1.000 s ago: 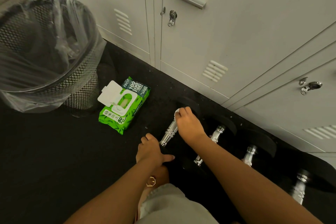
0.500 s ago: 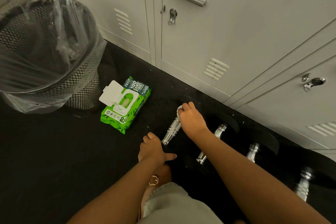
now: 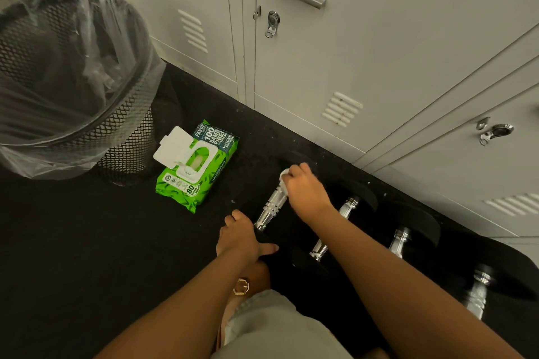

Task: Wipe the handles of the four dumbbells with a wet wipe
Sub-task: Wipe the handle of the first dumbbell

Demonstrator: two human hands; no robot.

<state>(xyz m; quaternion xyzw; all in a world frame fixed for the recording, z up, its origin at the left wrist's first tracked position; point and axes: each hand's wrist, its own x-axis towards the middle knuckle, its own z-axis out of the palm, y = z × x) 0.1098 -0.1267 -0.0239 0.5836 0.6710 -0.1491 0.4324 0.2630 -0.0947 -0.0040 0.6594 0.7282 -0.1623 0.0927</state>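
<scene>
Several black dumbbells with chrome handles lie in a row on the dark floor beside the lockers. My right hand (image 3: 306, 191) grips a white wet wipe (image 3: 284, 176) round the far end of the leftmost dumbbell's handle (image 3: 269, 208). My left hand (image 3: 240, 237) rests on that dumbbell's near black weight, fingers spread over it. To the right, the second handle (image 3: 347, 207) shows partly behind my right forearm, then the third handle (image 3: 401, 240) and the fourth handle (image 3: 478, 290).
A green wet-wipe pack (image 3: 198, 166) lies on the floor to the left with its white lid flipped up. A black mesh bin (image 3: 125, 137) lined with clear plastic stands at far left. Grey lockers (image 3: 364, 52) run along the back and right.
My right hand has stayed at the far end of the leftmost handle with the wipe, shifting only slightly. My left hand has kept its place on the near weight.
</scene>
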